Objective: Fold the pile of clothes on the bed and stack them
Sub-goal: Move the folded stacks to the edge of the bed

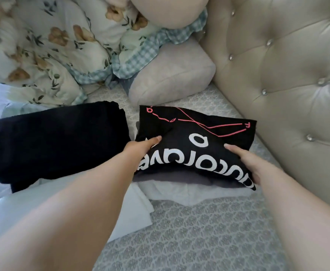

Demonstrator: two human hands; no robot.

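Both hands pinch the folded black printed shirt (195, 141), left hand (140, 148) at 9 o'clock edge, right hand (246, 161) at 3; long axis left-right atop the stack (179, 184).

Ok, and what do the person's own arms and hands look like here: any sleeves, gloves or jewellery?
Both forearms are bare, no sleeves in view. The left hand and right hand wear no gloves, and no watch or bracelet shows. No rings show on the visible fingers.
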